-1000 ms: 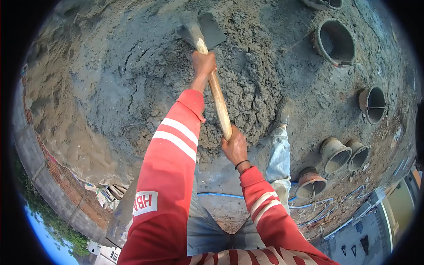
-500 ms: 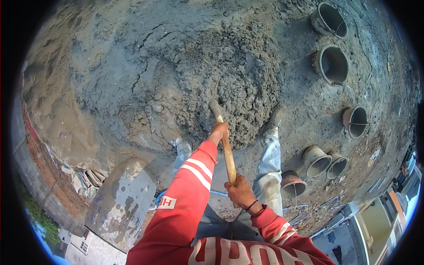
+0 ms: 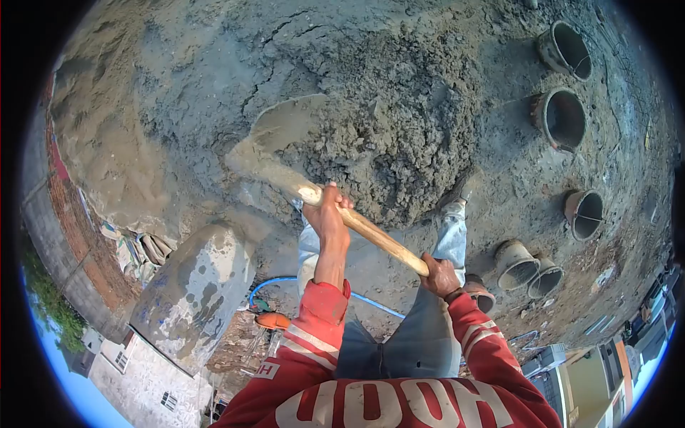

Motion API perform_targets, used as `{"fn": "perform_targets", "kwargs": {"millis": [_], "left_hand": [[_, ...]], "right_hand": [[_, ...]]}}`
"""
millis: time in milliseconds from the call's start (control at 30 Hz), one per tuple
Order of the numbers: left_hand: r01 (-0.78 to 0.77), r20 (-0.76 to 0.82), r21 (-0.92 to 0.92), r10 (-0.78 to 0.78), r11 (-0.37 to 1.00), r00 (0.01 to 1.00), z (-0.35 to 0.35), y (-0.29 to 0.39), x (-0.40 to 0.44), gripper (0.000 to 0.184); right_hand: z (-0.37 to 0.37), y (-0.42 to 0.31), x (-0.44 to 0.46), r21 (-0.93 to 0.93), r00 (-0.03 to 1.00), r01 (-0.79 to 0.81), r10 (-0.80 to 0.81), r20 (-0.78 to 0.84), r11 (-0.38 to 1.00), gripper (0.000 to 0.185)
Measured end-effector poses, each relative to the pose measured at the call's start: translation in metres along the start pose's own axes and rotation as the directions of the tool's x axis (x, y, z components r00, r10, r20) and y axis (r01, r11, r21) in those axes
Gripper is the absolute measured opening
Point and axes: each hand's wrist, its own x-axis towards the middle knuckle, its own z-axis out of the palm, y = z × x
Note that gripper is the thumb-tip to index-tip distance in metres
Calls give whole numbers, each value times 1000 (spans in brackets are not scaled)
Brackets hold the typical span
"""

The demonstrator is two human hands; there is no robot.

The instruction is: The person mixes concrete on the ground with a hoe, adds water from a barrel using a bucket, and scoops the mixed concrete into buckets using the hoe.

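Mud-coated hoe with a pale, round wooden handle [image 3: 378, 236] is slanting before the person's legs, its long axis running from lower right to upper left, its broad blade end pointing away. The blade is showing beside the left edge of a lumpy, wet grey mortar heap [image 3: 407, 135]; smoother grey-brown ground is spreading leftward, while round, mortar-crusted buckets [image 3: 561, 118] are sitting well apart on the right. Red-sleeved arms are reaching forward: left hand [image 3: 330, 217] is wrapping the handle's middle, right hand [image 3: 441, 277] clasping its near end.
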Motion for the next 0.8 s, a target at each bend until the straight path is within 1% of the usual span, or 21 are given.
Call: {"fn": "perform_targets", "kwargs": {"millis": [67,133,167,200,233,267,300,333,367,400,433,467,500,567,600,633,667,700,733,767,800], "left_hand": [[-249,7,68,249,966,969,1,53,22,17],[-274,-8,202,281,940,960,-1,82,49,14],[-288,-5,239,298,927,955,-11,83,80,11],[-298,0,274,310,914,951,-20,69,112,10],[-200,-47,350,231,915,972,-31,37,142,9],[-96,-98,416,149,904,984,-48,-6,168,9],[60,-158,440,11,896,987,-60,-63,177,10],[244,-250,529,-125,813,960,-70,-120,181,10],[315,-203,447,-248,837,947,-83,-167,171,12],[414,-252,387,-337,824,907,-85,-190,151,11],[433,-235,385,-367,815,900,-93,-218,135,9],[461,-233,373,-400,805,887,-83,-219,106,9],[481,-228,352,-425,803,876,-68,-213,79,8],[445,-189,341,-404,828,895,-43,-215,41,10],[441,-174,345,-405,829,898,-30,-212,34,10],[401,-187,318,-358,859,915,-14,-198,23,12],[358,-207,290,-307,888,929,0,-180,12,16],[274,-91,253,-259,928,961,15,-148,10,18],[195,21,210,-204,958,979,32,-111,15,20],[98,29,186,-105,978,994,51,-81,24,18],[11,91,185,-29,983,995,70,-51,39,15]], "right_hand": [[8,-60,48,85,997,67,-63,-55,994,24],[20,-109,92,161,989,129,-114,-98,978,26],[30,-121,105,159,990,129,-117,-81,979,26],[40,-126,117,154,998,66,-61,-34,986,28],[47,-122,121,143,1000,-3,1,10,990,30],[54,-112,111,130,1000,-13,10,21,991,30],[62,-101,90,91,985,-165,158,71,982,32],[65,-91,72,46,948,-305,299,108,951,34],[50,-81,55,-32,930,-337,338,145,941,37],[31,-70,35,-105,907,-369,383,179,923,39],[24,-59,13,-94,881,-409,420,216,908,38],[19,-51,-7,-80,857,-447,453,245,891,36],[14,-44,-26,-41,870,-450,448,207,892,33],[-4,-29,-50,-5,885,-446,442,146,895,30],[-12,-25,-60,32,911,-408,404,84,912,28],[-19,-20,-66,67,931,-365,364,23,929,26],[-20,-11,-62,-18,930,-365,365,32,931,26],[-20,-5,-50,-2,941,-338,338,6,941,27],[-20,-4,-27,-46,953,-303,302,-39,952,28],[-18,-4,3,-24,967,-227,222,-124,974,28],[-17,-6,39,28,974,-199,201,-107,980,29]]}}
